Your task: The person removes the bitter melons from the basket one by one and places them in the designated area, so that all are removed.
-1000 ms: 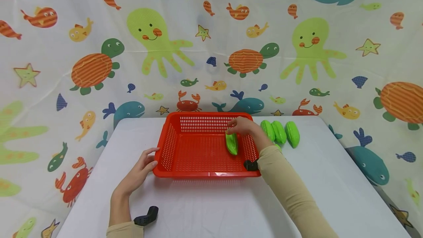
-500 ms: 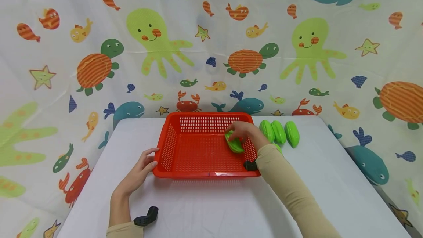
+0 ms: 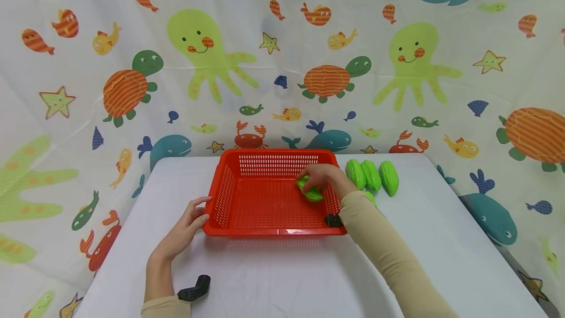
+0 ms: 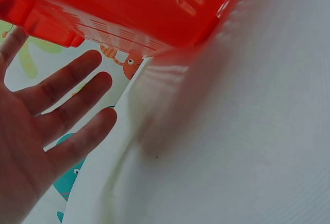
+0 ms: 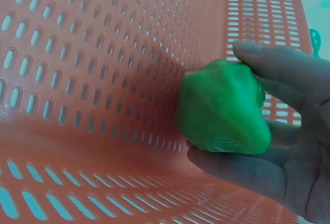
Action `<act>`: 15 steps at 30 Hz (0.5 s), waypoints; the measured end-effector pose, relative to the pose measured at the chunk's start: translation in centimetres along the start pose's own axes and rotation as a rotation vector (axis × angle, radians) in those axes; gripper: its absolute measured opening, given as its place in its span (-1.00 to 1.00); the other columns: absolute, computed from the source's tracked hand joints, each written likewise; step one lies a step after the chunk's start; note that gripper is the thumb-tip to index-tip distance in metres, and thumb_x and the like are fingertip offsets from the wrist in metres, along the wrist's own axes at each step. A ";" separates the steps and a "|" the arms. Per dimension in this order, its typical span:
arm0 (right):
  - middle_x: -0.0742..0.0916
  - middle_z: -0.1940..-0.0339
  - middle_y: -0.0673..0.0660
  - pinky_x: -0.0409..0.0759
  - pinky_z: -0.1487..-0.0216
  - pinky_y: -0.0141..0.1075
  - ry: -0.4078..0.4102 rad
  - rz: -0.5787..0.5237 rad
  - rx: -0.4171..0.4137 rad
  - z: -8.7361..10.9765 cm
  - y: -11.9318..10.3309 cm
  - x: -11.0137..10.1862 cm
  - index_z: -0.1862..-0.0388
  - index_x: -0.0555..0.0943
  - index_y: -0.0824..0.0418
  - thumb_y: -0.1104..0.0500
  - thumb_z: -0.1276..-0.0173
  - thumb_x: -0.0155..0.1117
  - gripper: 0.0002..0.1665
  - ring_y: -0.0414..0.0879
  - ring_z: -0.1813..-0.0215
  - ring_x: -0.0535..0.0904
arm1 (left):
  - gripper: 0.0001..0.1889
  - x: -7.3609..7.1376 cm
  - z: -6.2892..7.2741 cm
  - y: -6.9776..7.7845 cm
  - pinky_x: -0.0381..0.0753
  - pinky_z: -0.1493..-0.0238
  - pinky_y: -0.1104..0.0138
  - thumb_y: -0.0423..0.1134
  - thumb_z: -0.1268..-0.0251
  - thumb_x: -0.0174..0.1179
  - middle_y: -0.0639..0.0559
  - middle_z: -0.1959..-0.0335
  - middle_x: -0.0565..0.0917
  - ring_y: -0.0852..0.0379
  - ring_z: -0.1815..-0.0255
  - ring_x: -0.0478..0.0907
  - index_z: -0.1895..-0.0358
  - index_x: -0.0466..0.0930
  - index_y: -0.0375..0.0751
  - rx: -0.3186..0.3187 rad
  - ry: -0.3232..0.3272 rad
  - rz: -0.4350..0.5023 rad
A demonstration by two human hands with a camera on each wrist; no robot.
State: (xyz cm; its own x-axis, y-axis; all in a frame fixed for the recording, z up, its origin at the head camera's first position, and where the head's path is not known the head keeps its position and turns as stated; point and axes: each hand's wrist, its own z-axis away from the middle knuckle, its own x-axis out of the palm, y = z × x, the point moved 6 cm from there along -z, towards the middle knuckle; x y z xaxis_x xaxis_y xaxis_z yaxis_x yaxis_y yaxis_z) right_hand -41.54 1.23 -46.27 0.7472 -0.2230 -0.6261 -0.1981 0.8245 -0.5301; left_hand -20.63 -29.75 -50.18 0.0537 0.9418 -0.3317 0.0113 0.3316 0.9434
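Observation:
A red perforated plastic basket (image 3: 265, 233) stands on the white table. Inside it, on the right, my right hand (image 3: 324, 175) pinches a green, ridged star fruit (image 3: 314, 195) between thumb and fingers. The right wrist view shows this star fruit (image 5: 221, 108) close to the basket's holed wall (image 5: 103, 53), part of it hidden by the fingers. My left hand (image 3: 185, 227) rests at the basket's left rim, touching it. In the left wrist view several fingers of the left hand (image 4: 46, 115) are straight and spread below the basket (image 4: 129, 12).
Several more green star fruits (image 3: 372, 174) lie on the table right of the basket, one partly hidden behind the right sleeve (image 3: 388, 254). A curtain (image 3: 282, 126) printed with sea animals hangs behind the table. Each wrist wears a black device (image 3: 195, 288).
The star fruit in the basket has turned from nearly upright to slanted, and the right hand has come down round it and shifted slightly left. The left hand has stayed at the rim.

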 end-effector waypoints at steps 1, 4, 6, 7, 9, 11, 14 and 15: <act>0.55 -0.13 0.12 0.65 -0.03 -0.10 -0.013 0.016 -0.010 0.0 -0.1 0.0 -0.34 0.52 0.05 0.14 -0.26 0.42 -0.36 0.03 -0.08 0.47 | -0.44 0.0 0.0 0.0 0.43 -0.21 -0.19 -0.07 -0.51 0.00 -0.30 -0.32 0.33 -0.28 -0.31 0.31 -0.47 0.06 0.02 0.000 0.000 0.000; 0.54 -0.12 0.10 0.63 -0.07 -0.10 -0.046 0.073 -0.037 0.2 -0.3 0.1 -0.35 0.51 0.01 0.12 -0.25 0.43 -0.34 0.02 -0.09 0.45 | -0.44 -0.1 0.0 -0.1 0.43 -0.20 -0.19 -0.07 -0.52 -0.01 -0.30 -0.31 0.33 -0.28 -0.31 0.31 -0.47 0.05 0.02 0.005 0.000 0.000; 0.53 -0.12 0.08 0.63 -0.07 -0.13 -0.055 0.104 -0.047 0.2 -0.3 0.1 -0.35 0.51 -0.02 0.12 -0.25 0.43 -0.35 0.01 -0.09 0.44 | -0.45 -0.1 0.0 -0.1 0.43 -0.21 -0.18 -0.08 -0.52 -0.01 -0.30 -0.31 0.34 -0.28 -0.30 0.32 -0.47 0.05 0.02 0.008 -0.001 0.002; 0.52 -0.13 0.08 0.63 -0.06 -0.14 -0.056 0.117 -0.051 0.2 -0.3 0.1 -0.35 0.51 -0.03 0.12 -0.25 0.43 -0.35 0.01 -0.09 0.43 | -0.45 -0.1 0.0 -0.1 0.43 -0.20 -0.18 -0.08 -0.52 -0.01 -0.30 -0.31 0.34 -0.28 -0.30 0.32 -0.47 0.05 0.02 0.009 0.000 0.002; 0.51 -0.13 0.07 0.63 -0.05 -0.16 -0.057 0.122 -0.050 0.2 -0.2 0.1 -0.33 0.53 -0.05 0.12 -0.25 0.43 -0.36 0.01 -0.10 0.42 | -0.45 -0.1 0.0 -0.1 0.43 -0.21 -0.18 -0.07 -0.52 -0.01 -0.30 -0.31 0.34 -0.28 -0.30 0.33 -0.47 0.05 0.02 0.008 0.001 0.002; 0.50 -0.14 0.07 0.63 -0.04 -0.16 -0.055 0.114 -0.049 0.2 -0.1 0.0 -0.32 0.54 -0.07 0.13 -0.25 0.43 -0.37 0.02 -0.11 0.41 | -0.44 -0.1 -0.1 -0.2 0.43 -0.21 -0.18 -0.07 -0.52 -0.01 -0.30 -0.31 0.35 -0.27 -0.30 0.33 -0.47 0.05 0.02 0.006 0.000 0.002; 0.50 -0.14 0.08 0.62 -0.04 -0.16 -0.052 0.087 -0.049 0.2 0.1 -0.1 -0.29 0.57 -0.06 0.14 -0.24 0.44 -0.40 0.03 -0.12 0.40 | -0.44 -0.1 -0.1 -0.2 0.43 -0.21 -0.19 -0.07 -0.52 -0.01 -0.30 -0.31 0.35 -0.27 -0.30 0.33 -0.47 0.05 0.02 0.006 0.001 0.003; 0.49 -0.14 0.08 0.62 -0.04 -0.15 -0.052 0.082 -0.051 0.2 0.1 -0.1 -0.28 0.57 -0.05 0.15 -0.24 0.44 -0.40 0.03 -0.12 0.39 | -0.44 0.0 -0.1 -0.2 0.43 -0.21 -0.19 -0.06 -0.52 -0.01 -0.30 -0.31 0.34 -0.27 -0.30 0.32 -0.47 0.05 0.02 0.006 0.000 0.001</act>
State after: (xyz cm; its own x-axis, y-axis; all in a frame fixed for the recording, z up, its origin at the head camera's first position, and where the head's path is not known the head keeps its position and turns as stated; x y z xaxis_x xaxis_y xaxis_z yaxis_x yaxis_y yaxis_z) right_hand -41.48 1.43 -46.16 0.7585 -0.1278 -0.6390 -0.2911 0.8108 -0.5077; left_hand -20.70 -29.86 -50.37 0.0538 0.9423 -0.3305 0.0172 0.3301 0.9438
